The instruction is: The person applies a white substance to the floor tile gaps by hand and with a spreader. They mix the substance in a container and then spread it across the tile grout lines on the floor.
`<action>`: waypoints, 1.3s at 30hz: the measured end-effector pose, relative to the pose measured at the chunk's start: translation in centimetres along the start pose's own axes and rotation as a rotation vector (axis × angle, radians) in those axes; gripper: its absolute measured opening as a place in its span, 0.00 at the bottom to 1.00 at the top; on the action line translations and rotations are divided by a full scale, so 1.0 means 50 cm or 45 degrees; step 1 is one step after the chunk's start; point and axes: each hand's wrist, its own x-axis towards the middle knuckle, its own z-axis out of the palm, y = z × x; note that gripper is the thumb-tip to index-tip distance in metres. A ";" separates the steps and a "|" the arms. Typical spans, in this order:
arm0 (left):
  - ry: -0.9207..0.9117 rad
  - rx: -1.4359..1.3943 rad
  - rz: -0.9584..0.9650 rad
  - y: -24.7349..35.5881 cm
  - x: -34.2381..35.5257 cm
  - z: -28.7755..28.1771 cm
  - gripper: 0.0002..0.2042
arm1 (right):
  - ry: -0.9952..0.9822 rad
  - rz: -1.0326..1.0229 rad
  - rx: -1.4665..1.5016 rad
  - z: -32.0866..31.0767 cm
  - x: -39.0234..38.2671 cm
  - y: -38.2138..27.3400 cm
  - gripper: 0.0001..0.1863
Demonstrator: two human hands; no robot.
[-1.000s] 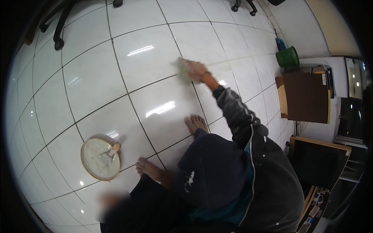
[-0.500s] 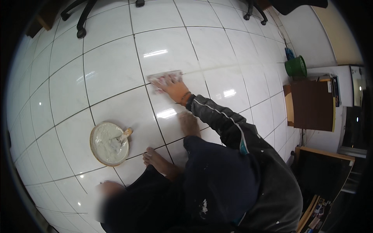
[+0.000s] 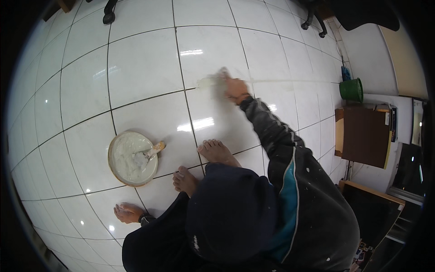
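Note:
Reaching out over the white tiles, my right hand (image 3: 235, 89) is smeared by motion at the fingers. Whether it grips anything does not show. Beside its fingertips a pale, creamy smear (image 3: 206, 83) covers part of a tile joint. To the right of the hand that joint looks pale, while to the left it is dark. My left hand (image 3: 128, 212) is low at the left, close to the floor, fingers apart and holding nothing. Between the hands stands a round, shallow bowl (image 3: 115, 171) of white paste. A tool with a paste-smeared, tan handle (image 3: 158, 146) leans in it.
My bare feet (image 3: 217, 152) are on the tiles right of the bowl. Wheeled chair bases (image 3: 108, 16) stand at the far edge. On the right are a green bucket (image 3: 351, 90), a brown board or box (image 3: 364, 136) and a dark-fronted piece with a wooden edge (image 3: 369, 211).
My right hand has moved right and slightly away; the red-patterned sheet under it is no longer clearly visible. A pale smear shows beside it. My left hand has come into clearer view.

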 end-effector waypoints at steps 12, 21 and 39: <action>0.118 0.109 -0.035 -0.034 0.002 0.000 0.19 | 0.124 -0.688 0.106 -0.066 -0.003 -0.584 0.25; 0.099 0.078 -0.061 -0.026 0.005 -0.015 0.18 | 0.259 -0.922 -0.352 0.010 -0.134 -0.227 0.31; 0.047 0.072 -0.112 0.007 0.029 -0.022 0.17 | -0.085 -1.007 0.415 -0.008 0.092 -0.850 0.25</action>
